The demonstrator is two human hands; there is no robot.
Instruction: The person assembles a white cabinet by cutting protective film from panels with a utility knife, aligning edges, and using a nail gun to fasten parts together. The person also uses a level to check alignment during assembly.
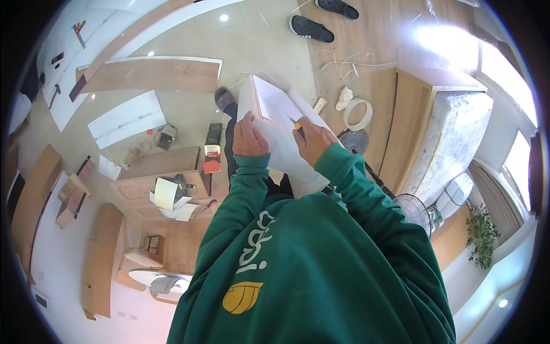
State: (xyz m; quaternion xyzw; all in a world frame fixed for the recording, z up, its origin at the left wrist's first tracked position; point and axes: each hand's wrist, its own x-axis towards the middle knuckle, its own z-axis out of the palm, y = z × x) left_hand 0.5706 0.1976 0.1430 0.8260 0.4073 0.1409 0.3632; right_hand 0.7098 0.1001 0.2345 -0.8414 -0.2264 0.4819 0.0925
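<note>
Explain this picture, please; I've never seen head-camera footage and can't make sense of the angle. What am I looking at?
There is no machine arm: a person in a green sweatshirt works with two bare hands. The single picture comes from a wide fisheye camera on their head, looking down, so straight edges bend. The left hand touches the edge of a white box-like piece; the right hand holds a small yellow tool, mostly hidden. On the floor around them lie a white panel, a white coil and dark shoes.
</note>
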